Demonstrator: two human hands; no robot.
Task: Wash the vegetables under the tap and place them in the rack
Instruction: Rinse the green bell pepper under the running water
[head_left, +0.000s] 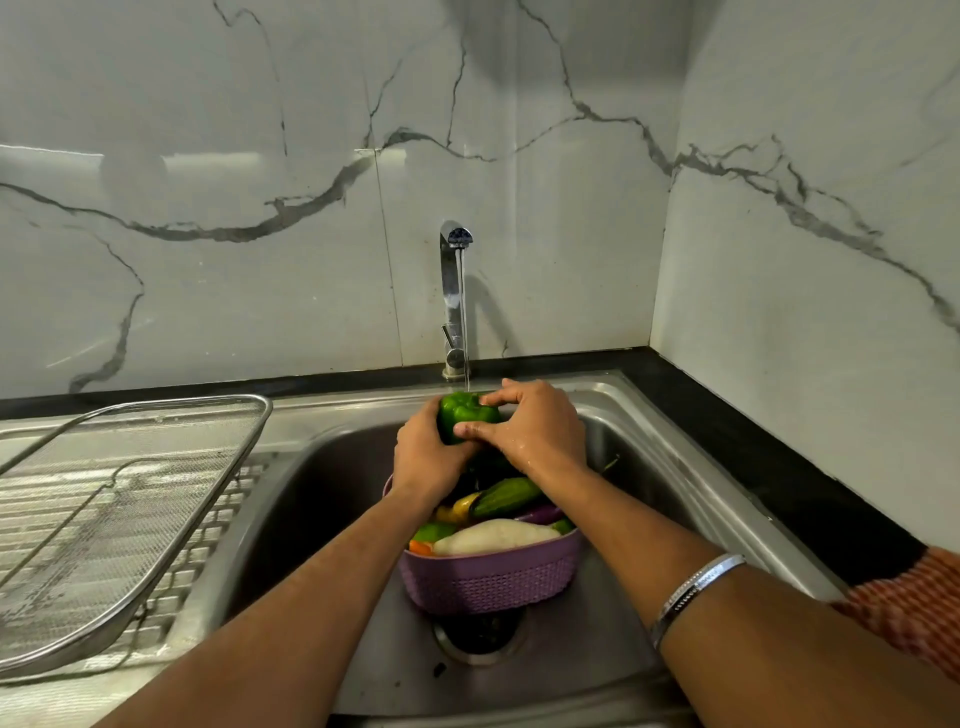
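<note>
Green pepper (464, 413) held up under the running tap (453, 291), over the back part of the sink (670, 452). Water stream lands on the pepper's top, just by the right fingertips.

Left hand (423, 457) cups the pepper from the left and below; fingers curl behind it, mostly hidden, thumb side toward the camera. Right hand (535, 426) comes over from the right: index finger lies across the top, thumb presses the front lower face. Both hands grip the pepper; it sits between the two palms, touching both.

Pepper looks squat, no clear long axis; stem end cannot be made out.

Directly below the wrists: purple basket (488, 582) standing in the sink over the drain, still loaded with a cucumber (504, 498), a pale white vegetable (493, 538), something yellow, something orange at the left edge. Judgement: early in the task, most of the vegetables still unwashed.

Mesh rack (109, 499) sits on the draining board, well apart to the left of the fingers and nearer the camera than the pepper. No vegetables visible in it.

Key relation for the next move: rack lies left of both hands, so the left hand is the nearer one. Likely carry is leftward and back toward the body, over the sink rim. The right arm would have to cross over the basket; left hand alone seems the simpler carrier. Wet skin of the pepper may slip in a one-handed hold.
</note>
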